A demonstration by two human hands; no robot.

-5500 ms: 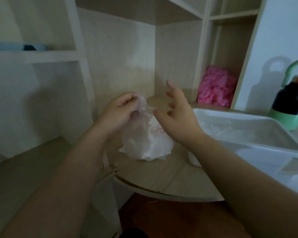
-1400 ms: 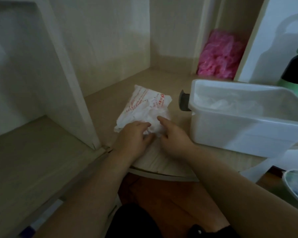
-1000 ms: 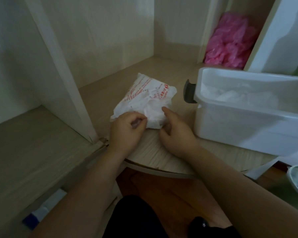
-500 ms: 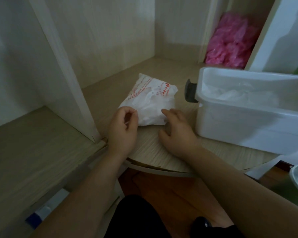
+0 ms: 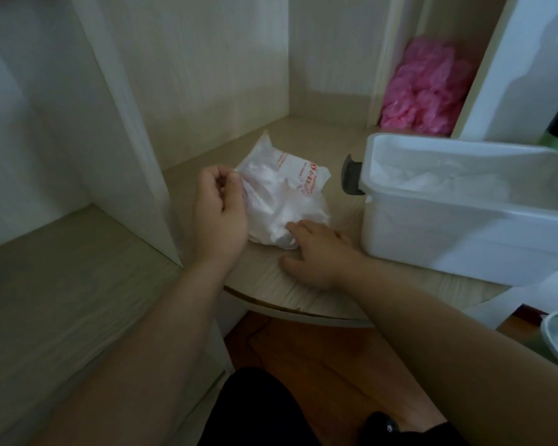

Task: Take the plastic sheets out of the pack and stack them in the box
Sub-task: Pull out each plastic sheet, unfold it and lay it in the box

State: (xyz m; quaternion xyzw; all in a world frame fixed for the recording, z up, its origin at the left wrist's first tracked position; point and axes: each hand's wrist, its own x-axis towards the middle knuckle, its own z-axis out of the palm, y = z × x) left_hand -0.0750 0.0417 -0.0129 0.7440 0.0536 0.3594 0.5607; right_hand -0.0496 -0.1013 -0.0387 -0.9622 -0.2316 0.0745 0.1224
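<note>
Curled round a thin fold of film, the left hand (image 5: 220, 210) pinches the left edge of the pack (image 5: 282, 196) between thumb and fingertips, with the wrist lifted off the wood. Whether it holds the wrapper itself or a sheet coming out of it cannot be told. The right hand (image 5: 316, 251) lies flat and relaxed, its fingers pressing on the pack's near right corner and its thumb on the desk (image 5: 303, 297). The pack is a crumpled white plastic bag with red print, lying on the rounded wooden desk just left of the box (image 5: 464, 233). The white box stands on the same surface, its dark handle (image 5: 351, 176) facing the pack, with loose white plastic sheets (image 5: 432, 181) inside. A pink plastic bundle (image 5: 427, 91) sits in the shelf compartment behind.
</note>
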